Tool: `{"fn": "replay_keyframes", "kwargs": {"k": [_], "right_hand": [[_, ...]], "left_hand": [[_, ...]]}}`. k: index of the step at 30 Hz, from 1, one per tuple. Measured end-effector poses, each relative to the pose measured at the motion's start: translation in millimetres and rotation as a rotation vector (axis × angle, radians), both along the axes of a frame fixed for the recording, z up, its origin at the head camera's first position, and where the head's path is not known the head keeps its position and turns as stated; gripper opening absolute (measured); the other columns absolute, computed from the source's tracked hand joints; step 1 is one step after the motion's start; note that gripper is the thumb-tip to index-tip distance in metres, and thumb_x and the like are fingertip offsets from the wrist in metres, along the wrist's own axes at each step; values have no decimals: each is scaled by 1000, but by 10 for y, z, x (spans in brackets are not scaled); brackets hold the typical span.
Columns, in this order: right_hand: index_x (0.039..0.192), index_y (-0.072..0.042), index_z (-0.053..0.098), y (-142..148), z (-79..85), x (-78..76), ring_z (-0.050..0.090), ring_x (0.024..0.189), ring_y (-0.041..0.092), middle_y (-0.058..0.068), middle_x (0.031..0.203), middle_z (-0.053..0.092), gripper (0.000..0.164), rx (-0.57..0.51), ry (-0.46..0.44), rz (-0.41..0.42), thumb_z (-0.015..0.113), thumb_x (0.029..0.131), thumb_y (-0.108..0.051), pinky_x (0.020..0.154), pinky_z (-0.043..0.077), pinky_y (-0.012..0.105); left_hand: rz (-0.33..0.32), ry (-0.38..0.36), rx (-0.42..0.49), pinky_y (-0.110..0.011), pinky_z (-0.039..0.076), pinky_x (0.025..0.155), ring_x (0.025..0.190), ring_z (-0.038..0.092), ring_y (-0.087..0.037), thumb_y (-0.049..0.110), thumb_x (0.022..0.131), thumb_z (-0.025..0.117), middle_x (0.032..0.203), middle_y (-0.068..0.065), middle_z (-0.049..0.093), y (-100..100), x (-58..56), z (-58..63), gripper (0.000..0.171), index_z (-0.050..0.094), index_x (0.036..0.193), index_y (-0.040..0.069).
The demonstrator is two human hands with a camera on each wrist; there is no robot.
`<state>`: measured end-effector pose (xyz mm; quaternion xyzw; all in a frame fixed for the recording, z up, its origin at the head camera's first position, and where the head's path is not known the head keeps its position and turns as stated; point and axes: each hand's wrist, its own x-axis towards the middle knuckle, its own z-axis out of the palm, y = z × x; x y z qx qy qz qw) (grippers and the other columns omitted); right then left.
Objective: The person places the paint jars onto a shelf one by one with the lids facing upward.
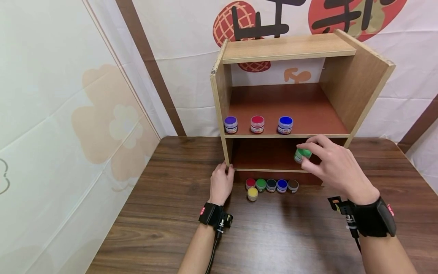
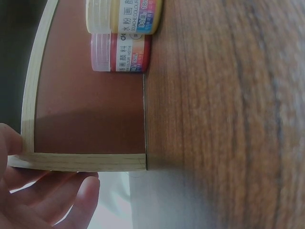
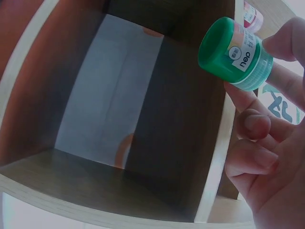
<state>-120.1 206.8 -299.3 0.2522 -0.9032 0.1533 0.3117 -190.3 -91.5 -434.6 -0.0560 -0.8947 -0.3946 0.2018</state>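
My right hand (image 1: 333,163) pinches a small green paint jar (image 3: 233,52) between thumb and fingertips, in front of the wooden shelf's lower compartment. The right wrist view shows the jar tilted, its label facing the camera. At the shelf's lower left corner, my left hand (image 1: 220,184) grips the side panel (image 2: 81,162), with the thumb on one face and the fingers on the other. On the middle board (image 1: 280,104) stand a purple jar (image 1: 230,125), a red jar (image 1: 257,124) and a blue jar (image 1: 285,125), spaced along its front edge.
Several paint jars line the shelf's base on the table (image 1: 164,228), among them a dark green jar (image 1: 261,185) and a brown jar (image 1: 293,185). A yellow jar (image 1: 252,194) sits just before them. Behind the shelf hangs a printed white cloth (image 1: 188,68).
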Motion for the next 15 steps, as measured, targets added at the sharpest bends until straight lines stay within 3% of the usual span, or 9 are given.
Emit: {"fn": "replay_keyframes", "kwargs": {"k": [12, 15], "right_hand": [[107, -12, 71, 65, 192, -14, 49, 61, 12, 5, 102, 58, 30, -11, 38, -10, 68, 77, -14, 50, 39, 27], [106, -12, 71, 79, 224, -20, 50, 62, 11, 5, 101, 58, 29, -15, 52, -8, 67, 77, -14, 52, 36, 21]], "left_hand": [[-1, 4, 3, -37, 50, 60, 72, 62, -23, 24, 98, 52, 88, -9, 65, 1, -2, -18, 25, 68, 102, 5], [-2, 6, 3, -38, 50, 61, 72, 63, -24, 24, 98, 52, 88, -9, 66, 3, -2, -18, 25, 68, 102, 6]]}}
